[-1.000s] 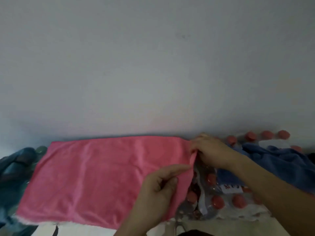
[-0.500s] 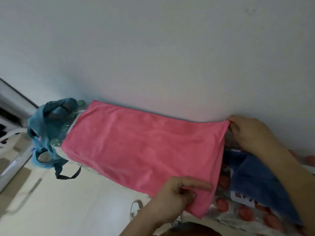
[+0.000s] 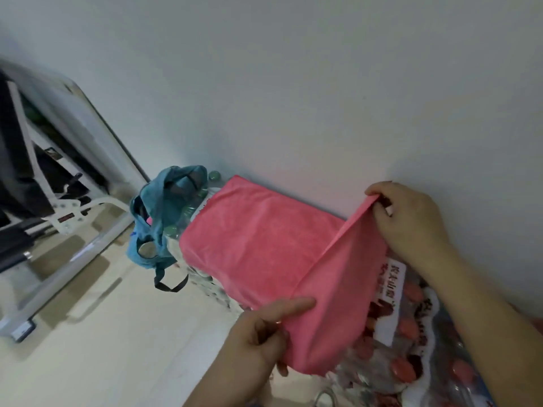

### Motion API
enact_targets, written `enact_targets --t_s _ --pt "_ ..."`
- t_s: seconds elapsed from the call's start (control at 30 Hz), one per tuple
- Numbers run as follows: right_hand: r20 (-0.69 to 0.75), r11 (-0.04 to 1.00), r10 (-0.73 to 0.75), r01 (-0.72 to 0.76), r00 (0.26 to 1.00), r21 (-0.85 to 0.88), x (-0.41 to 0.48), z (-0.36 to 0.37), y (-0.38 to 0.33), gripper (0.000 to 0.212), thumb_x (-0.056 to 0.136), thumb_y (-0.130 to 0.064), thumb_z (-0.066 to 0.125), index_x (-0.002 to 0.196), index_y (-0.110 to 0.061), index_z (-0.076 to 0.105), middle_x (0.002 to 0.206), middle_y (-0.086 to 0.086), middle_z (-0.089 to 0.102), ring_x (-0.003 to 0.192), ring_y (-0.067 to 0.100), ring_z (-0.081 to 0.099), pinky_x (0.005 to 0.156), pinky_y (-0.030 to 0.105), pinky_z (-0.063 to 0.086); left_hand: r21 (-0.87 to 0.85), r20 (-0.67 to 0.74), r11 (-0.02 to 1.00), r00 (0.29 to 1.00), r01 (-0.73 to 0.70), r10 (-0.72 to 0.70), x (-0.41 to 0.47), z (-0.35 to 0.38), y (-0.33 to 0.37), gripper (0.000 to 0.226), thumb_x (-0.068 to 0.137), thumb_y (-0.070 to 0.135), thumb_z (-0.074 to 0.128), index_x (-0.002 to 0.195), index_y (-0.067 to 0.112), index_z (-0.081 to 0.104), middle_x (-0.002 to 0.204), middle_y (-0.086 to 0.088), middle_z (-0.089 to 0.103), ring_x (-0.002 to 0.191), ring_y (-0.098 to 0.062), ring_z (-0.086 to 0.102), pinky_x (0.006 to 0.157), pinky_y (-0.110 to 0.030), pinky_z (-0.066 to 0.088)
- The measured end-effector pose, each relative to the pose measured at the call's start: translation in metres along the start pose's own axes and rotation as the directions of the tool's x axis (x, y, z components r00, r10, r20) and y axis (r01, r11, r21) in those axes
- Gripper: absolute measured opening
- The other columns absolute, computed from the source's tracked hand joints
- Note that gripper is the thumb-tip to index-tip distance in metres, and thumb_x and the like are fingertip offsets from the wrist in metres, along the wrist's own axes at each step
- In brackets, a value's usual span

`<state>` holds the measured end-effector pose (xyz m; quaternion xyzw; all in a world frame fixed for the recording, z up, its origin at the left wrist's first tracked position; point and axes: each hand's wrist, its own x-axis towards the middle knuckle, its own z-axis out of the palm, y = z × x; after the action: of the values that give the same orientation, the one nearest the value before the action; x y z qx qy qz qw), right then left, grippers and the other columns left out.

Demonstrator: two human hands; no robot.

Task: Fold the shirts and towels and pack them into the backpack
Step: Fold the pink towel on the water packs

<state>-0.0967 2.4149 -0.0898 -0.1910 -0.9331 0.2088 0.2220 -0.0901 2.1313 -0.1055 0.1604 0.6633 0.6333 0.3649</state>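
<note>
One towel [image 3: 264,248] pinched, left hand [image 3: 258,339], right hand [image 3: 411,221] — backpack [image 3: 164,201] seemingly open

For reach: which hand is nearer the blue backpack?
Left. The left hand pinches the pink towel at its near corner, right of the backpack; the right hand holds its far corner, farther off.

the towel [image 3: 264,245] is a plain coral pink with no pattern, a shade darker along its folds. the backpack [image 3: 164,212] at the far left is teal blue, and the strap [image 3: 158,279] hanging from it is black. the green caps [image 3: 214,175] beside the backpack are pale, and the red caps [image 3: 401,368] lie at the near right. a label [image 3: 393,277] there is white with red characters. the wall [image 3: 293,83] is pale grey-white, the floor [image 3: 102,333] cream, and the frame [image 3: 97,242] at the left white.
</note>
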Motion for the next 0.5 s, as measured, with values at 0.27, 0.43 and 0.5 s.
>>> enact_targets --t_s 0.27,0.43,0.5 --pt "0.049 0.996 -0.092 0.091 0.995 0.013 0.061 0.089 -0.082 0.024 0.089 -0.007 0.051 0.109 -0.012 0.064 0.096 0.014 0.07 0.086 0.036 0.065 0.075 0.04 0.048 0.155 -0.236 0.988 0.97 -0.024 0.06 0.015 -0.109 0.003 0.067 0.072 -0.017 0.039 0.104 0.031 0.074 0.09 0.004 0.068 0.054 -0.003 0.052 0.053 -0.023 0.047" --pt "0.094 0.994 -0.076 0.083 0.993 -0.068 0.1 0.14 -0.121 0.021 0.091 -0.017 0.052 0.11 -0.015 0.062 0.098 0.014 0.07 0.089 0.036 0.064 0.075 0.04 0.047 0.171 -0.398 0.985 0.917 0.034 0.038 0.042 -0.163 -0.007 0.069 0.073 -0.023 0.037 0.105 0.027 0.072 0.103 0.009 0.067 0.052 -0.003 0.048 0.051 -0.02 0.045" --pt "0.13 0.993 -0.067 0.079 0.989 -0.088 0.113 0.158 -0.132 0.022 0.092 -0.019 0.051 0.111 -0.015 0.061 0.1 0.014 0.07 0.092 0.035 0.064 0.077 0.041 0.048 0.195 -0.437 0.977 0.899 0.083 0.011 0.055 -0.179 -0.017 0.067 0.074 -0.02 0.039 0.102 0.031 0.071 0.109 0.015 0.065 0.055 0.0 0.051 0.055 -0.018 0.045"
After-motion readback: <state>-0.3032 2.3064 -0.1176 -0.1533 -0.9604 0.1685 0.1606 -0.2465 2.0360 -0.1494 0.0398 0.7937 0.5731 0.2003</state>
